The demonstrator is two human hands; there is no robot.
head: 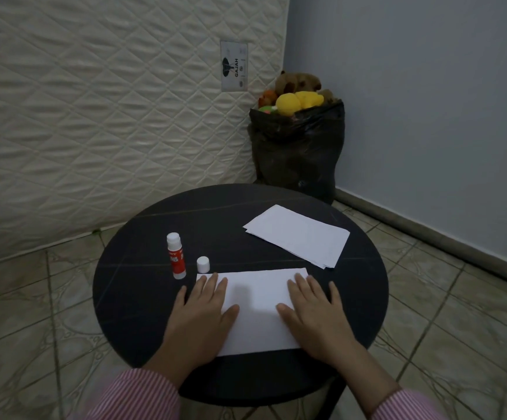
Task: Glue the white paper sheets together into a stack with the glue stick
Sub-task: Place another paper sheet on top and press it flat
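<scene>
Both hands lie flat, fingers straight and spread, gripping nothing: the left hand [202,313] presses the left part of a white paper sheet [256,310] at the lower middle of the frame, and the right hand [314,312] presses its right part. That sheet lies on the near half of a round black table [131,298], whose dark top shows faint pale lines. Just above the sheet's upper left corner stands a small white cap [203,264], and beside it, to the left, the glue stick [176,256] stands upright, red-labelled with a white top. Toward the upper right of the tabletop, well apart from the pressed sheet, rests a loose stack of white sheets [299,234], its edges slightly fanned. Pink striped sleeves [131,395] show at the bottom edge. Beneath the table is a floor of beige patterned tiles [28,313]. A quilted cream mattress [94,116] leans upright across the upper left, bearing a label, and a pale blue wall [427,86] fills the upper right. In the corner between them sits a black plastic bag [299,153] with stuffed toys [299,100] heaped at its mouth, yellow and brown among them.
</scene>
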